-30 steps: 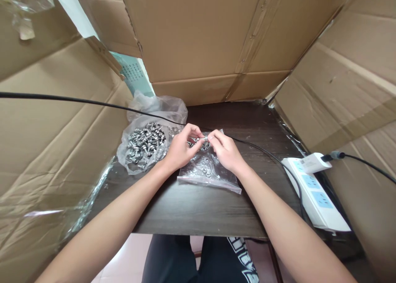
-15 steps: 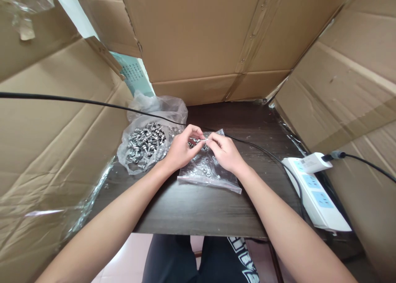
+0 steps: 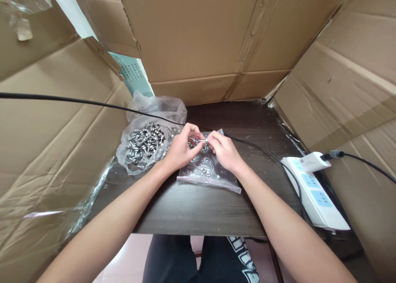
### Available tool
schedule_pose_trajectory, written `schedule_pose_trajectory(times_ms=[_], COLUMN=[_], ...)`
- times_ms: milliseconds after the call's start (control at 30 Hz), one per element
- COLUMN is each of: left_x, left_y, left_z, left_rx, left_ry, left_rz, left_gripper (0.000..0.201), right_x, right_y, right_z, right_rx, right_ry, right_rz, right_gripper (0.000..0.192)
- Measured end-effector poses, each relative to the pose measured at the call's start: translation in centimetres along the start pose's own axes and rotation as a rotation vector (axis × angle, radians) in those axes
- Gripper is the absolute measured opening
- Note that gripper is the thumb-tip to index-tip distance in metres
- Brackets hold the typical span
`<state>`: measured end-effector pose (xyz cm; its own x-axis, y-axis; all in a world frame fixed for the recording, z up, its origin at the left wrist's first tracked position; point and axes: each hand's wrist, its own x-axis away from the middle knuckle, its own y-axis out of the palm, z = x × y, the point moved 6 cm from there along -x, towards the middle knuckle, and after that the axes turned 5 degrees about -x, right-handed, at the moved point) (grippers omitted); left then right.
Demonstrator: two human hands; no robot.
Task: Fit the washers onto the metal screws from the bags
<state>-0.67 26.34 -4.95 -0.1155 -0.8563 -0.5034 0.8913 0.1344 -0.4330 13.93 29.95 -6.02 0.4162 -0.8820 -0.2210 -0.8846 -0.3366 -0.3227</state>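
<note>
- A small silver bolt (image 3: 204, 140) lies level between the two hands, a short shiny metal piece with its shank pointing sideways; finer detail is too small to tell.
- The left hand (image 3: 181, 149) pinches one end of it with thumb and forefinger, the other fingers (image 3: 190, 130) curled above.
- The right hand (image 3: 225, 152) grips the other end with its fingertips, so both hands are closed on the same single bolt, which sits above the tabletop rather than on it.
- Directly under the fingers lies one flat clear bag (image 3: 208, 173) with a scatter of small silver washers or nuts inside; they are too small to count surely.
- Just left of the left hand's fingers sits one open crumpled plastic bag (image 3: 145, 145) heaped with many more silver bolts, far too many to count.
- One black cable (image 3: 93, 103) crosses behind the fingers from the far left and curves down to the right.
- Well to the right of the right hand's fingers lies one white power strip (image 3: 315, 190) with one white plug block (image 3: 312, 162) on its far end.
- All of this rests on one dark wood tabletop (image 3: 198, 208), walled by brown cardboard (image 3: 198, 35) on three sides.
</note>
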Motion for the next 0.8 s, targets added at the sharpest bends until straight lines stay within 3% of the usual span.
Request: schedule_pose_trajectory(times_ms=[133,300,433,600,733,800], left_x=[-0.03,-0.05,-0.07,-0.11,-0.14,-0.17], left_y=[0.02,-0.06,-0.12,-0.22,-0.2,-0.32], left_z=[-0.08,-0.32,-0.28,-0.24,-0.26,-0.31], left_rx=[0.016,0.038,0.053,0.054,0.068,0.074], left_ry=[0.004,-0.023,-0.033,-0.047,-0.056,-0.065], left_rz=[0.006,0.02,0.022,0.04,0.044,0.064], left_gripper=[0.026,0.029,0.031,0.038,0.044,0.046], right_x=[-0.07,-0.02,0.07,0.09,0.06,0.05], right_y=[0.12,0.14,0.07,0.15,0.11,0.1], right_z=[0.53,0.33,0.12,-0.16,0.02,-0.01], right_rx=[-0.071,-0.066,-0.038,-0.037,-0.001,-0.023], right_ry=[0.052,0.044,0.039,0.022,0.052,0.045], right_rz=[-0.017,-0.018,0.007,-0.017,-0.004,0.007], right_gripper=[0.046,0.031,0.045,0.03,0.045,0.042])
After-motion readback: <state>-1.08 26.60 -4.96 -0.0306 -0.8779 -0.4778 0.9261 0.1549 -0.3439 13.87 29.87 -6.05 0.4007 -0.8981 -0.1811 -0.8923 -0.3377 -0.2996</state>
